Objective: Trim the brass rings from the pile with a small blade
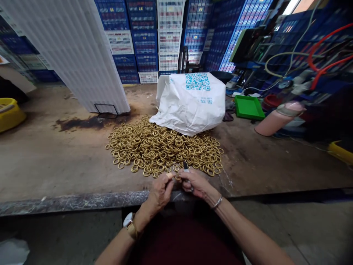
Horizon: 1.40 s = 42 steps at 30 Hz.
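Observation:
My left hand (160,190) is closed in a pinch at the front edge of the table, with a pale covering on one fingertip. At its fingertips, between both hands, is a gold-coloured ring (177,177). My right hand (195,183) is closed around a slim grey tool with a black end (185,166), which points away from me; its exact kind is unclear. Just beyond both hands spreads a large pile of gold-coloured rings (162,147). A white sack with blue print (193,106) lies over the back of the pile.
The brown table (68,162) has a worn front edge. A tall white corrugated stack (82,55) leans at the back left, by a black wire stand (106,109). Right of the sack are a green tray (249,107) and a pink bottle (277,119). Stacked crates (146,42) line the back.

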Available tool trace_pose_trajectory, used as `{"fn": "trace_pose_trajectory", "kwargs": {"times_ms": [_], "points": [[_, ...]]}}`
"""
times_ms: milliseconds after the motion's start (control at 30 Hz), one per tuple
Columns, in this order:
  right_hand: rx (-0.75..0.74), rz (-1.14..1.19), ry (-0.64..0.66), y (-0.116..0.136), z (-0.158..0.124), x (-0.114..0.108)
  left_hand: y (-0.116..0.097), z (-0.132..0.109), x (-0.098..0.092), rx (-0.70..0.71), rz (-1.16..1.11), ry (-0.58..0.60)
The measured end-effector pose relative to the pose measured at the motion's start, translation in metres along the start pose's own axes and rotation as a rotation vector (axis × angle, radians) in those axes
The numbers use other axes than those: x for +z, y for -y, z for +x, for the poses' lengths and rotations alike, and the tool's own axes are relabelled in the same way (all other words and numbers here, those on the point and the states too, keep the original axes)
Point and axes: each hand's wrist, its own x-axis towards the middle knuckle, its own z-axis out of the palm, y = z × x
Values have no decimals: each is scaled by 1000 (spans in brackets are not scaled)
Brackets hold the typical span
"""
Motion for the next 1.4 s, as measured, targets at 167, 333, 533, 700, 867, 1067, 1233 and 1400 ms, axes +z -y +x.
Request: {"fn": "trace_pose_trajectory", "kwargs": {"times_ms": [167,333,533,700,867,1067,1233,1400], "points": [[-33,-95,-50,-5,1,2,-9,5,0,-191,-94,38],[-182,-328,-183,-10,-1,5,-19,8,3,-448,-240,-3],[-254,-499,-189,-10,-2,8,-27,8,2,-719,-475,-11],[-224,-469,-161,-10,-1,7,-29,5,0,-843,-736,131],[-303,-557,-224,-12,-1,0,-33,5,1,-908,-900,49],[-514,-1168,-182,-16,-13,-3,-34,4,5,-906,-820,-5],[-504,-1334,-156,-17,-18,3,-33,1,6,-852,-715,13],[-450,-1416,-171,-15,-16,5,-35,2,7,-868,-674,-10]]}}
